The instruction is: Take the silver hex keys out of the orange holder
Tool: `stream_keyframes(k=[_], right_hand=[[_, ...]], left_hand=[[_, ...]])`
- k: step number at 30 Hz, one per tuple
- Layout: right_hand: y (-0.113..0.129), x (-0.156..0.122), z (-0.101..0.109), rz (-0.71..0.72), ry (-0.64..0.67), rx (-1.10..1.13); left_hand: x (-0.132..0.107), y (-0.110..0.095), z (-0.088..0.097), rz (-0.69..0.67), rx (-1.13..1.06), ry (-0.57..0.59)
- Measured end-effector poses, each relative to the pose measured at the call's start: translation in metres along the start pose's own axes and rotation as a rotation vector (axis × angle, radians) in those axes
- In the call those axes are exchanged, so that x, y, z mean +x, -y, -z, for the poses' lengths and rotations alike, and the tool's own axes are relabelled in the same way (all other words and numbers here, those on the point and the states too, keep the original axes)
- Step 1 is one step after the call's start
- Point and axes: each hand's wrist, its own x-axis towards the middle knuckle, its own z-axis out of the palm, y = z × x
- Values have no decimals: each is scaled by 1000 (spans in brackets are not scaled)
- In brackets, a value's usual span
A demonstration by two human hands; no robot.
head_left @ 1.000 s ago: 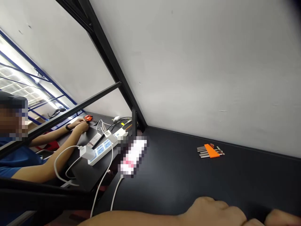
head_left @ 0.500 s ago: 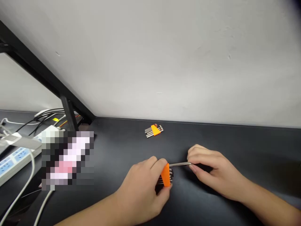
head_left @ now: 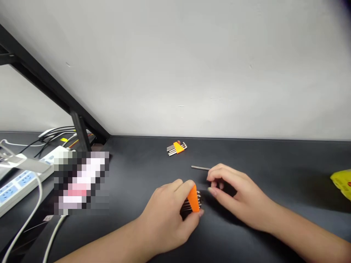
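Observation:
My left hand [head_left: 170,215] is closed around an orange hex key holder [head_left: 193,199], pinching it between thumb and fingers. Several metal hex keys [head_left: 199,200] sit in that holder, their bent ends to the right. A single loose hex key [head_left: 199,167] points left from behind the fingers of my right hand [head_left: 236,193] and appears to lie on the table; its other end is hidden. The right thumb and fingers are apart, with nothing visible between them. Farther back lies a second orange hex key set [head_left: 177,148], touched by neither hand.
A black tabletop [head_left: 137,164] runs back to a pale wall [head_left: 192,73]. On the left are a white power strip [head_left: 24,180], cables [head_left: 38,193], a black frame [head_left: 79,128] and a pixelated object [head_left: 82,182]. A yellow package [head_left: 342,180] shows at the right edge.
The single hex key has come out of the holder and away from it, farther back. My right thumb and fingers have parted. My left hand keeps its hold, and the view has shifted slightly right.

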Motion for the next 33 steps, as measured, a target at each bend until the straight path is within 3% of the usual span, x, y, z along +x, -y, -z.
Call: stream_keyframes(k=[3,6,13,18,21,25,30,33], right_hand=[[14,-3,-11,-88,116,237],[16,-3,-15,-153,135,361],[18,-3,-19,-147,127,380],[12,-6,-13,-167,38,203],[2,-5,-3,-278,-49,158],[-6,-2,3,-386,-45,73],[-9,-4,3,-234,-40,-263],[-12,-6,5,-169,-45,-320]], left_hand=[[-2,-2,-2,-20,9,10],[-2,-3,-3,-28,23,13],[-2,-6,-2,-67,16,30],[0,-5,-3,-21,-4,-5],[3,-2,-3,41,-27,-42],[7,0,-2,89,-32,-61],[8,0,-2,86,-52,-62],[9,1,-2,76,-54,-50]])
